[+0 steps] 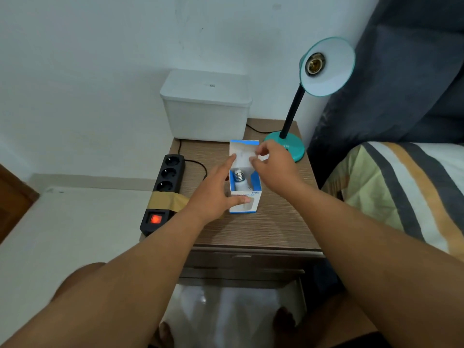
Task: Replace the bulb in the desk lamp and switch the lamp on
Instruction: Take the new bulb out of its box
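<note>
Two hands work at a small white-and-blue bulb box standing upright near the middle of the desk. Only the metal screw base and the upper white neck of the bulb show inside the open top; the remainder sits hidden within the carton. Print on the box front is upside down and partly covered by the left thumb, so it reads only in fragments.

Left hand: arm reaches in from lower left, fingers straight, index finger extended up along the box's left edge to the raised lid flap, thumb pressed flat across the front panel. Right hand: arm reaches in from lower right, thumb and fingers pinching the flap's right side; the fingertips themselves are blurred.

Desk lamp stands at the desk's rear right corner, teal base partly concealed behind the right hand, shade tilted toward the camera with its socket bare. Any switch on the base cannot be made out.

Black power strip lies along the desk's left edge, taped across with brown tape, red rocker switch glowing. White lidded container sits at the rear, against the wall. Striped bedding is cut off at the right frame edge.
</note>
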